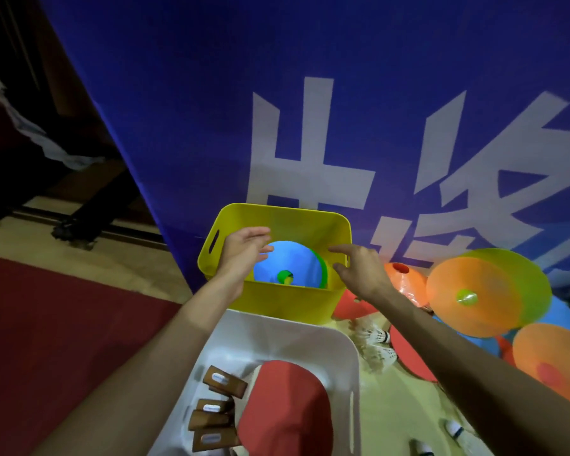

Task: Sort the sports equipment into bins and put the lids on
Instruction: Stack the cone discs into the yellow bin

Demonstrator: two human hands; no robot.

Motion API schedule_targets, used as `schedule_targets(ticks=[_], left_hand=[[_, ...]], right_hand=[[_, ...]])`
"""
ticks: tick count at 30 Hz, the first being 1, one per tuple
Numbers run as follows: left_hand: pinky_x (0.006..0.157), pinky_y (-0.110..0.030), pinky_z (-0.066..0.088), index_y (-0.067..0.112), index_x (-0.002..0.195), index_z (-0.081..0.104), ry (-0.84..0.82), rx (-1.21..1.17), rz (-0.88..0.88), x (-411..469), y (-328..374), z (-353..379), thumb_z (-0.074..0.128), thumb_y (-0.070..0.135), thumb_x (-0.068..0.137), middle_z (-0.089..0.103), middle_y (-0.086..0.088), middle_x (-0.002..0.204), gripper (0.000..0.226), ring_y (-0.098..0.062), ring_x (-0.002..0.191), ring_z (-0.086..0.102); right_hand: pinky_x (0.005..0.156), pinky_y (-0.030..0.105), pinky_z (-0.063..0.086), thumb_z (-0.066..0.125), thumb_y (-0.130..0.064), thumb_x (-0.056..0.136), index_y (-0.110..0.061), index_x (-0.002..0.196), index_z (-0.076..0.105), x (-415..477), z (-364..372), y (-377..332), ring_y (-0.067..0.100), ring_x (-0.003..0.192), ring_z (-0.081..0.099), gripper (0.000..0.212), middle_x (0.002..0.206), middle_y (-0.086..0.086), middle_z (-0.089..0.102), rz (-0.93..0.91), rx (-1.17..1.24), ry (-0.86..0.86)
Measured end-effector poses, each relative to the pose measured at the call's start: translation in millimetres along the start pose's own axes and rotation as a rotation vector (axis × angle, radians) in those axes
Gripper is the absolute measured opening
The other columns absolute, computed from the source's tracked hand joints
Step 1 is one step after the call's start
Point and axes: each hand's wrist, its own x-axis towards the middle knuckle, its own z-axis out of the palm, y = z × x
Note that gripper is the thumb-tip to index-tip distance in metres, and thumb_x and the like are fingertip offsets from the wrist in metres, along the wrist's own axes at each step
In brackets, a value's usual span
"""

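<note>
Left hand (244, 253), right hand (361, 273) hovering over yellow bin (277, 304), fingers loose, holding nothing. Blue cone (290, 261) lying inside on green cone (323, 271). Orange cones (474, 297) lying on floor right of bin: probably light, bendy; rim looking easiest to pinch.

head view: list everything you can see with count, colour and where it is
yellow bin: one, yellow, on the floor against the banner
blue disc cone: one, blue, inside the yellow bin
green disc cone: one, green, under the blue one
white bin: one, white, nearest the camera
table tennis paddles: at least three, red faces with wooden handles, in the white bin
orange disc cones: three, orange, floor right of the yellow bin
yellow-green disc cone: one, under the middle orange one
red flat pieces: two, red, floor beside the bins, kind unclear
shuttlecocks: four, white, floor right of the white bin
banner: one, blue with white characters, behind
carpet: one, red, left
left hand: open, over the yellow bin
right hand: open, at its right rim
</note>
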Motion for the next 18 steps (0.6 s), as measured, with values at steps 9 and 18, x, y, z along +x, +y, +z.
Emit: schedule_targets(ticks=[9,18], left_hand=[[0.070,-0.027,0.053,0.013,0.102,0.063,-0.170,0.051,0.004,-43,10,82,0.054,0.003,0.092,0.067,-0.006,0.089,0.018,-0.020,0.076,0.066],[0.068,-0.026,0.050,0.014,0.092,0.064,-0.429,0.197,-0.017,-102,-5,189,0.047,-0.004,0.091,0.069,-0.008,0.085,0.025,-0.018,0.071,0.065]], right_hand=[[0.092,0.028,0.046,0.061,-0.007,0.085,-0.015,0.115,0.068,-49,-51,79,0.020,0.105,0.064,0.032,0.116,0.004,0.069,0.083,0.133,0.048],[0.080,0.024,0.041,0.060,-0.020,0.091,-0.010,0.121,0.062,-118,-82,198,0.024,0.100,0.065,0.032,0.113,0.010,0.069,0.338,0.211,0.087]])
